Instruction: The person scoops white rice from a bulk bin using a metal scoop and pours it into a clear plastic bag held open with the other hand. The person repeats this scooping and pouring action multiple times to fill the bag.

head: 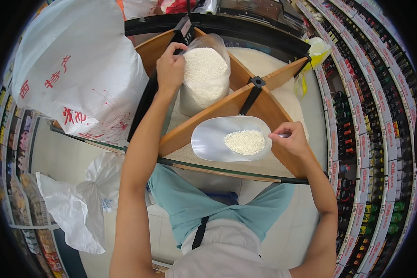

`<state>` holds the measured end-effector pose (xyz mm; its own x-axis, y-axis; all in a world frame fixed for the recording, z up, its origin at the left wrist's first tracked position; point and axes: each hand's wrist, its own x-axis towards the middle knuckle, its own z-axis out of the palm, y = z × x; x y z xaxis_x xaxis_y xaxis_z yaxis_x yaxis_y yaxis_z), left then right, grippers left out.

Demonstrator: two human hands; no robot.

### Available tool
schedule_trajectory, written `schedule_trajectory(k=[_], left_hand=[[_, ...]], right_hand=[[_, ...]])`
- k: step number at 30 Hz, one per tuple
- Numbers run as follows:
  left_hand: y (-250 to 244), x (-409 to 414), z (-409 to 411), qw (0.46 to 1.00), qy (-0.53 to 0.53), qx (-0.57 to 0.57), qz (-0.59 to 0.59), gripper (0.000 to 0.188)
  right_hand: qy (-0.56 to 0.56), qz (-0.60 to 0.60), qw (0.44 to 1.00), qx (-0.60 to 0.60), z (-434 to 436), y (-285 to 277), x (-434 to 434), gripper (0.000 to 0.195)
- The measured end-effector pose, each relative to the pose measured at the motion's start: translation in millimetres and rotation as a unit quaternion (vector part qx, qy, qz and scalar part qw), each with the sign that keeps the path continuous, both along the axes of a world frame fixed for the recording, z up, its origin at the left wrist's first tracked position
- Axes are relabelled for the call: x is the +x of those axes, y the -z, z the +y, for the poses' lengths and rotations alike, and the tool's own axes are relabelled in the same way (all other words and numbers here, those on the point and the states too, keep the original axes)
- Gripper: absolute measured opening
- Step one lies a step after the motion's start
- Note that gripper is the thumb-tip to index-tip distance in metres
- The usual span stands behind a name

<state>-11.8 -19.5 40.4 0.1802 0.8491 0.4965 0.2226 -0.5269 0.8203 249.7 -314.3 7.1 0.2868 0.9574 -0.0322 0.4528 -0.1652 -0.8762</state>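
My right hand [292, 137] grips the short handle of a metal scoop [210, 137]. A small heap of white grain [246, 142], rice by its look, lies in the scoop near the handle end. The scoop is over the front compartment of a wooden-divided bin. With my left hand [172, 67] I hold the rim of a clear plastic bag [213, 40] at its left side. White grain [205, 66] fills the bag close to its mouth. The bag stands upright in the left compartment, behind the slanted wooden divider [201, 120].
A large white sack with red print [80, 69] stands on the left. Black brackets [257, 82] join the dividers. More grain [257, 57] lies in the back right compartment. A tied white sack [90, 194] is on the floor. Bottle shelves [354, 156] line the right.
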Motion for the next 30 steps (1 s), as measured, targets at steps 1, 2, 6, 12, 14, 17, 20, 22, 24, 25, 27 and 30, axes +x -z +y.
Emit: schedule_trajectory(k=[1,2,6,12,14,17,20,22,24,25,27,30], left_hand=[[0.1,-0.2,0.7,1.000,0.005,0.004,-0.008,0.025],[0.2,-0.2,1.3,1.000,0.003,0.007,-0.012,0.025],[-6.3,2.0,-3.3,1.000,-0.005,-0.002,-0.005,0.028],[-4.6,-3.6,-3.5,1.000,-0.016,-0.014,0.005,0.030],[-3.7,-4.3,-3.1,1.000,-0.020,-0.005,0.002,0.030],[-7.1,-2.4,-6.2,1.000,-0.009,-0.016,0.004,0.030],[-9.0,-0.2,-6.4,1.000,-0.004,-0.015,0.000,0.031],[-10.6,4.5,-8.1,1.000,0.004,-0.014,-0.005,0.031],[-8.1,-3.1,-5.5,1.000,-0.006,-0.017,0.001,0.031],[-4.5,-14.4,-1.6,1.000,-0.019,-0.014,0.010,0.031],[-4.2,-16.5,-1.4,1.000,-0.019,-0.010,0.010,0.031],[-10.9,-1.5,-7.7,1.000,0.001,-0.014,0.000,0.031]], right_hand=[[-0.003,-0.005,1.000,0.003,1.0,-2.9,3.2,0.017],[0.000,-0.015,1.000,0.013,0.6,-8.1,6.3,0.017],[0.005,-0.069,0.996,0.050,-3.3,-48.2,26.9,0.016],[0.028,-0.236,0.969,0.063,31.0,-176.8,23.9,0.018],[0.023,-0.309,0.949,0.055,53.7,-212.6,19.0,0.023],[0.017,-0.432,0.900,0.057,83.1,-253.6,-3.5,0.030],[0.021,-0.548,0.834,0.059,103.7,-279.5,-29.7,0.034],[0.037,-0.612,0.787,0.063,107.6,-288.8,-41.9,0.035],[0.040,-0.628,0.773,0.079,118.8,-285.3,-44.3,0.037],[0.034,-0.631,0.770,0.092,130.8,-277.7,-46.7,0.037],[0.040,-0.644,0.755,0.120,127.8,-275.8,-43.8,0.037],[0.060,-0.651,0.748,0.114,98.5,-283.5,-35.8,0.037]])
